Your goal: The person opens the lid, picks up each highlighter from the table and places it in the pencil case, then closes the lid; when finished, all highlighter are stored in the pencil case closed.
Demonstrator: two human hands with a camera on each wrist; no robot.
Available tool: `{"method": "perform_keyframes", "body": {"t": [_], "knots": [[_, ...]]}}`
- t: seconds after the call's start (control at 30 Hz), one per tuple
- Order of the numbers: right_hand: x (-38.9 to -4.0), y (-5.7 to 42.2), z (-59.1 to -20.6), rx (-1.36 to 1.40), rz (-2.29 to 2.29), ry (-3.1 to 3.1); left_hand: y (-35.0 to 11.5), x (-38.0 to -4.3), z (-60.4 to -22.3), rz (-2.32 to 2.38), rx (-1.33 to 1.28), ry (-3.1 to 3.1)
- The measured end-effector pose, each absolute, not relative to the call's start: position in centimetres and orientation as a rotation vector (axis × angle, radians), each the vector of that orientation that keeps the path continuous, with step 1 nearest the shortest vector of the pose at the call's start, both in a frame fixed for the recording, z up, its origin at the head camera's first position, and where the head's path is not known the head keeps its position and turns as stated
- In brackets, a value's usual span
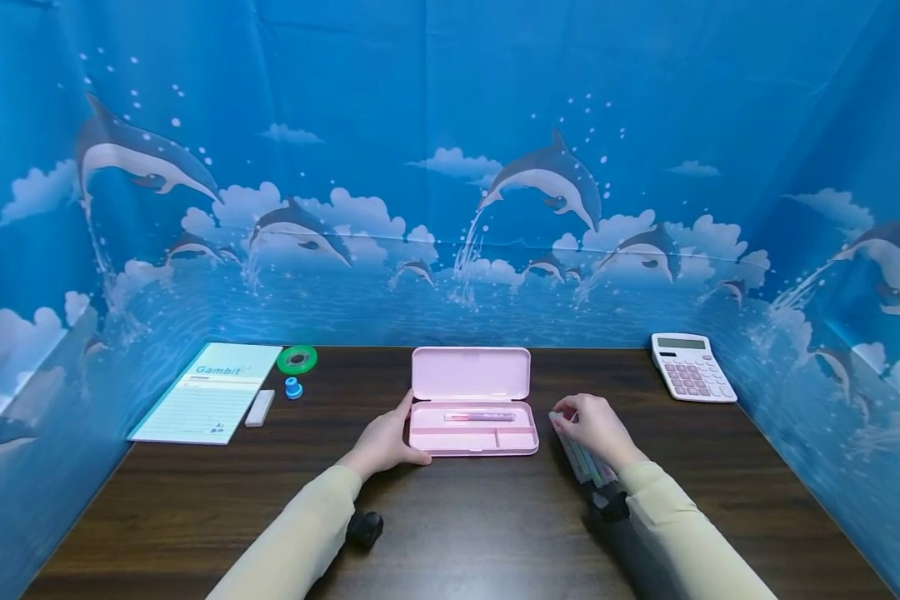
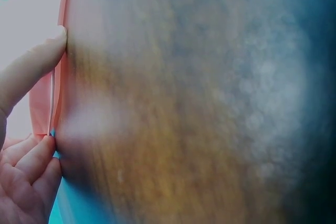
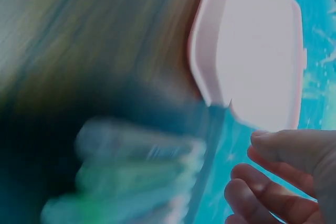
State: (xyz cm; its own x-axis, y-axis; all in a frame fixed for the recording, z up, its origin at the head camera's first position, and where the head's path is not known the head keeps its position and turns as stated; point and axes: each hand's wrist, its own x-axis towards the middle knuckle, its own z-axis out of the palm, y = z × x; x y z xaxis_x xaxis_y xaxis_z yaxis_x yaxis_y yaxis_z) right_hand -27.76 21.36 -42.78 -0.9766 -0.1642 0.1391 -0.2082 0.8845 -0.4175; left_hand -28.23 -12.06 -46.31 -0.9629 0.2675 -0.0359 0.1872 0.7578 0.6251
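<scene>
A pink pencil case [image 1: 474,451] lies with its lid raised on the dark table. One pinkish pen [image 1: 480,417] rests in its long rear compartment; the front compartments hold nothing. My left hand [image 1: 386,442] grips the case at its left end, thumb by the front corner and fingers at the back near the hinge. To the right of the case, my right hand [image 1: 592,427] is over a row of several pastel pens [image 1: 587,465], partly covering them. In the right wrist view its thumb and fingers are loosely bent beyond the ends of the blurred pens [image 3: 136,169], with nothing between them.
At the left are a notepad [image 1: 206,392], a white eraser [image 1: 259,408], a green tape roll [image 1: 297,359] and a small blue object [image 1: 293,388]. A calculator [image 1: 693,367] lies at the back right. A dolphin-printed curtain [image 1: 420,167] encloses the table's back and sides.
</scene>
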Motion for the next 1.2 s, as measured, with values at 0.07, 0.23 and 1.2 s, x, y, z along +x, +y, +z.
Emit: {"method": "perform_keyframes", "body": {"t": [0.07, 0.23, 1.2], "knots": [[-27.5, 22.3, -42.8, 0.266, 0.673, -2.963, -12.1, -28.2, -46.3, 0.988, 0.369, 2.828], [-26.7, 24.7, -43.3, 0.228, 0.66, -2.969, -12.1, -28.2, -46.3, 1.004, 0.374, 2.823], [-24.1, 29.8, -45.1, 0.019, 0.679, -3.024, -12.1, -28.4, -46.6, 1.001, 0.377, 2.824]]}}
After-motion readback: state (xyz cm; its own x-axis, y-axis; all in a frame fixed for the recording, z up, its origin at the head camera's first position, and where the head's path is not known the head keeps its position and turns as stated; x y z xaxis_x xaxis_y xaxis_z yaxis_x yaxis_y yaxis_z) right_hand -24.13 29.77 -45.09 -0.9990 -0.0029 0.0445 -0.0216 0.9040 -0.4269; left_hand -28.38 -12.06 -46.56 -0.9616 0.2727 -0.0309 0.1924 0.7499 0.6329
